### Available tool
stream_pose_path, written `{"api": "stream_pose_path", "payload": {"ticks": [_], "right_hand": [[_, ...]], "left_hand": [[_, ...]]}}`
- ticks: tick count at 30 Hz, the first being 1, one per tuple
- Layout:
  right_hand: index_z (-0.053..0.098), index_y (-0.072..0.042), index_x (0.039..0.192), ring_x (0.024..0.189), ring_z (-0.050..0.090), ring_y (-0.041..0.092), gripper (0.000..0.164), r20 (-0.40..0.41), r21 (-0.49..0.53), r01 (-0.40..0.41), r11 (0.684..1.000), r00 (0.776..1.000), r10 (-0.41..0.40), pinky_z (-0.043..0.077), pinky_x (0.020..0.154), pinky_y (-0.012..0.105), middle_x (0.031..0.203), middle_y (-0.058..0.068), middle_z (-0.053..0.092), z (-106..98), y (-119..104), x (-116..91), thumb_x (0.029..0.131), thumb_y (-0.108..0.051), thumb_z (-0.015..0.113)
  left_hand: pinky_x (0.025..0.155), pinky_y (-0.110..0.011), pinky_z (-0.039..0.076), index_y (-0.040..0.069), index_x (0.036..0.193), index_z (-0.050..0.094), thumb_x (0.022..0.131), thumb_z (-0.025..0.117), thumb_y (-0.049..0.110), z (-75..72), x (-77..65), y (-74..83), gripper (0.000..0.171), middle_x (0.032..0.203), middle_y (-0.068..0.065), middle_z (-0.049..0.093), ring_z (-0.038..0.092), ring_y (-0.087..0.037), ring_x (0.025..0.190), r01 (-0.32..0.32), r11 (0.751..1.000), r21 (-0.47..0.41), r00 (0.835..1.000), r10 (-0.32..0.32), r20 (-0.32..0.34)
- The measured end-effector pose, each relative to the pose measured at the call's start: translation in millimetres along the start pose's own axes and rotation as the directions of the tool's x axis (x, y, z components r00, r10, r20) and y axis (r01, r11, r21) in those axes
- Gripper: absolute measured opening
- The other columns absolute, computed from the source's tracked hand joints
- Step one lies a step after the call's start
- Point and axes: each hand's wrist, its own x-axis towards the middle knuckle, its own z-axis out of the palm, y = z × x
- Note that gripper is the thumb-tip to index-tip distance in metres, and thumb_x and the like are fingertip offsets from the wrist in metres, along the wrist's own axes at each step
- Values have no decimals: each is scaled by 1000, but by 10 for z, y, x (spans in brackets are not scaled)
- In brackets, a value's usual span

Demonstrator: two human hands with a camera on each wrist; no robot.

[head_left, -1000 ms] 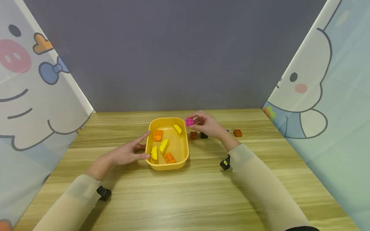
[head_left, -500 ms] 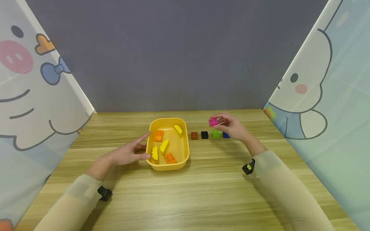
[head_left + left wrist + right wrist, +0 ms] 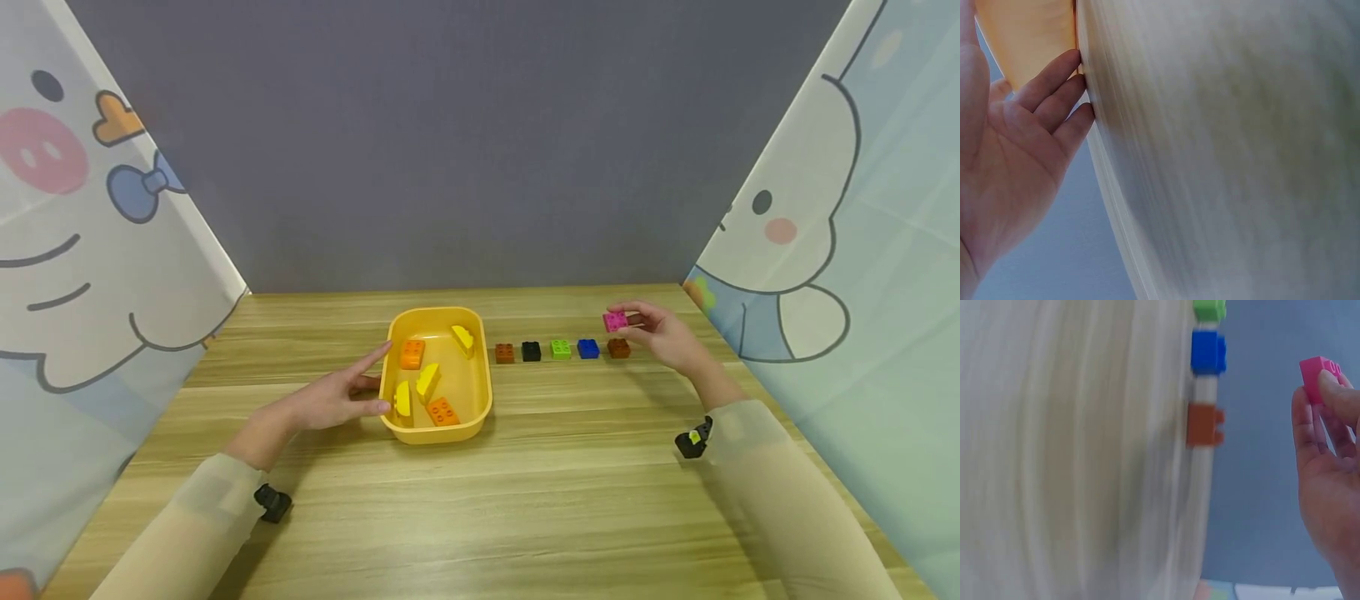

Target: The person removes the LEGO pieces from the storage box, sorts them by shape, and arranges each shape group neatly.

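My right hand point(image 3: 663, 335) pinches a pink building brick point(image 3: 615, 322) between thumb and fingers, held up above the table near the right end of a row of bricks. That row holds a reddish-brown brick point(image 3: 505, 353), a black brick point(image 3: 531, 351), a lime green brick point(image 3: 561, 349), a blue brick point(image 3: 588, 348) and a second brown brick point(image 3: 618, 348). In the right wrist view the pink brick point(image 3: 1314, 379) is well off the tabletop. My left hand point(image 3: 333, 397) rests with extended fingers against the left side of a yellow bin point(image 3: 480, 421).
Inside the bin lie an orange brick point(image 3: 442, 412), another orange piece point(image 3: 412, 354) and yellow curved pieces point(image 3: 428, 382). The wooden table point(image 3: 480, 517) ends at a grey back panel point(image 3: 465, 150). Cartoon-printed sheets point(image 3: 862, 250) stand along both sides.
My right hand has carried the pink brick rightward from beside the bin, past the row, to above its right end. The left hand stays at the bin.
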Motion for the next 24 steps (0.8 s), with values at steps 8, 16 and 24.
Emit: {"api": "stream_pose_path", "payload": {"ticks": [8,16,24], "right_hand": [[58,1,153,127,67,38,43,-9,-102,-72,992,997,72,58,91,20,148,32,62,-210,274,-80,112,-8,63],[56,7,154,135,62,55,46,7,-147,-115,983,993,117,54,87,11,153,37,57,-348,542,-93,112,-9,64],[61,6,149,131,66,55,44,26,-263,-137,955,989,149,51,85,11,148,38,61,-412,662,-151,111,-16,67]], "left_hand": [[122,-73,40,26,179,3,105,74,48,3,6,-2,105,160,-30,57,56,-50,148,-4,1000,10,1000,4,0],[124,-73,38,30,179,3,105,73,51,1,9,-9,104,161,-28,56,55,-49,149,24,999,25,1000,-24,-8],[123,-73,39,30,179,2,105,73,51,9,6,10,104,161,-28,56,55,-49,149,22,1000,19,1000,-21,-3]]}}
